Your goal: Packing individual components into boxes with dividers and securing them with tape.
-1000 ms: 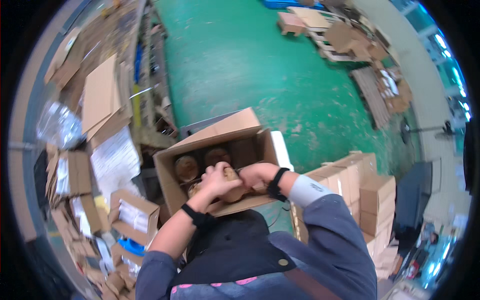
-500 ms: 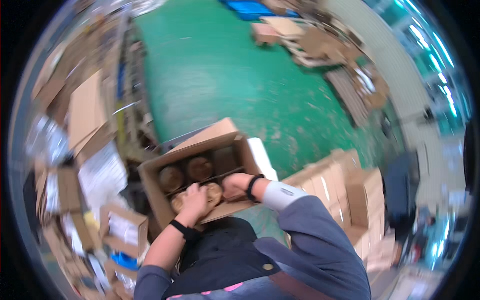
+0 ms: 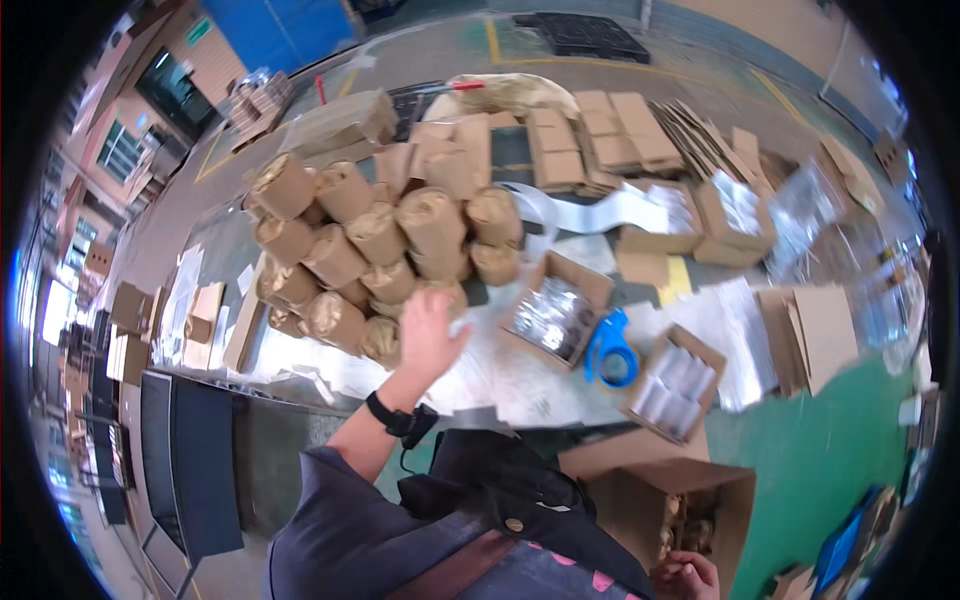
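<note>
My left hand (image 3: 430, 335) reaches over the front of a stack of brown paper-wrapped cylindrical bundles (image 3: 377, 236) on the table. Its thumb stands apart from the fingers, which are at a front bundle (image 3: 448, 294) and partly cover it; whether they touch it I cannot tell. At the lower right, an open cardboard box (image 3: 622, 500) holds several brown paper-wrapped bundles (image 3: 694, 522). My right hand (image 3: 688, 574) is at the near side of this box, fingers loosely bent and nothing visible in them. Its wrist is out of the picture.
On the table (image 3: 465, 365) stand small cartons of clear-wrapped pieces (image 3: 553, 318) and white rolls (image 3: 677, 390). Between them lies a blue tape dispenser (image 3: 611, 350). Flat cardboard (image 3: 560, 150) is stacked at the back. A dark cabinet (image 3: 188, 460) stands at left.
The view has swung from the box to the table. My left hand has left the bundles in the box for the stack on the table; my right hand stays by the box.
</note>
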`<state>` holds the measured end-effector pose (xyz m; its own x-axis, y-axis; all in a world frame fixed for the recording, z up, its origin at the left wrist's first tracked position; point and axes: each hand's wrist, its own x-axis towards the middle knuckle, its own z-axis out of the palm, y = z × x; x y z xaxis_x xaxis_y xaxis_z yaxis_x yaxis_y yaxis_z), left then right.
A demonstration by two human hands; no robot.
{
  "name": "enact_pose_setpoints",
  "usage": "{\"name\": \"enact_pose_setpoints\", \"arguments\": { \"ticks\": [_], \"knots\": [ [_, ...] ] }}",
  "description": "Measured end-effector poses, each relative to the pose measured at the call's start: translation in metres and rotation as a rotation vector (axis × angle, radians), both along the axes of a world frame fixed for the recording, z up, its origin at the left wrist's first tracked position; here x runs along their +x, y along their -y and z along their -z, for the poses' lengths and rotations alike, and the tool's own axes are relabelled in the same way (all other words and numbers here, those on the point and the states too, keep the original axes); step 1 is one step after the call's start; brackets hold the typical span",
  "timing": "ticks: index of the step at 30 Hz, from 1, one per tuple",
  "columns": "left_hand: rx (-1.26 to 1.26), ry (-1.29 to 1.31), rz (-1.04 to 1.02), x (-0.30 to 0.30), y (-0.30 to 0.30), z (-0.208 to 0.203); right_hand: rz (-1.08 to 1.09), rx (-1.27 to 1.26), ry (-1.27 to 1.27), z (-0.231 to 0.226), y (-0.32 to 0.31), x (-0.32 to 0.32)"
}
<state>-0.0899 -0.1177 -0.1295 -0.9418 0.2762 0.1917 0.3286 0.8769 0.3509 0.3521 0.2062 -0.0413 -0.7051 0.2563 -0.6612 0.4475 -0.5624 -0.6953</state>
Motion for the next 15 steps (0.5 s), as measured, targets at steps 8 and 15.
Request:
{"name": "enact_pose_setpoints", "arguments": {
  "ticks": [8, 15],
  "knots": [
    [-0.024, -0.698, -0.144, -0.127, 0.113, -0.11, -0.73, 1.026, -0.773, 0.016, 0.153, -0.411],
    [-0.537, -0.466, -0.09, -0.193, 0.15, -0.21, -0.992, 1.8, -0.095, 0.013, 0.275, -0.599]
  ]
}}
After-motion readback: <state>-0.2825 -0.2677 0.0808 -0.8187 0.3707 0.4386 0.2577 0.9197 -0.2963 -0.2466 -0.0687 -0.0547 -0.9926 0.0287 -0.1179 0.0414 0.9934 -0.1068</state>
